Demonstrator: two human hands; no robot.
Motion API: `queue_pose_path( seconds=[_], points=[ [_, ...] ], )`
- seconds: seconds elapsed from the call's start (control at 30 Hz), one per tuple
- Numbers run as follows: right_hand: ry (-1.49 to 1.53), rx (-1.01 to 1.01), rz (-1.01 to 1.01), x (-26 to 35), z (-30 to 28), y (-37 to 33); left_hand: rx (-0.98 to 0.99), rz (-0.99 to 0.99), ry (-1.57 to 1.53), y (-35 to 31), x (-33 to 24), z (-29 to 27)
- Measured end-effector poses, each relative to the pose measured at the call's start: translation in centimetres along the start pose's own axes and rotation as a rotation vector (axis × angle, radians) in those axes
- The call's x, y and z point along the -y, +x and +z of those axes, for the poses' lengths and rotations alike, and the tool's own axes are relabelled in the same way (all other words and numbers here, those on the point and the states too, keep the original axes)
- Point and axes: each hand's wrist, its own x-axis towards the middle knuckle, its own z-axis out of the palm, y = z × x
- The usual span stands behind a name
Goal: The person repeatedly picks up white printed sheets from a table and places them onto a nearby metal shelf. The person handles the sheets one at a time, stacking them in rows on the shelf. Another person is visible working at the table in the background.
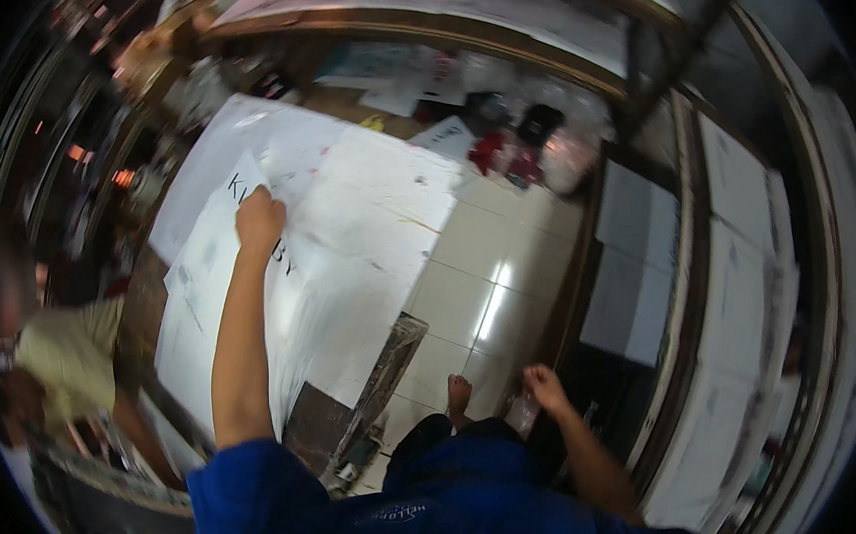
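My left hand (261, 221) reaches far forward over the worktable. Its fingers are closed at the edge of a white sheet (213, 282) with black lettering, and the hand covers part of the letters. Under the sheet is a wide white board or larger sheet (369, 197) with faint red marks and smudges. Off to my right side, away from the table, my right hand (546, 390) hangs with curled fingers. Beside it shows a pale, see-through patch; whether the fingers hold anything is too blurred to make out.
A person in a yellow shirt (77, 356) is at the left. Plastic bags (567, 153) and red items lie at the back. A wooden shelf (412, 32) crosses the far side. White panels (726, 345) in racks line the right. Tiled floor (455, 295) shows between.
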Motion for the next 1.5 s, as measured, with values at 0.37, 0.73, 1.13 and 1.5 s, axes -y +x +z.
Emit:
queue_pose_path(
  seconds=[0.37,0.73,1.13,1.5],
  points=[
    [-0.125,0.030,-0.866,29.5,5.1,-14.4,-0.190,1.061,-0.442,-25.5,-14.0,-6.0],
    [-0.305,-0.464,-0.627,13.1,6.6,-31.4,0.301,1.525,-0.655,-47.9,-8.3,-3.4],
    [-0.258,-0.951,0.013,-4.4,3.2,-63.5,0.514,1.224,-0.820,-53.1,-3.7,-1.3],
    [-0.074,-1.325,0.860,-38.4,0.5,-98.3,0.784,1.033,-0.615,-62.2,4.9,8.2]
  ],
)
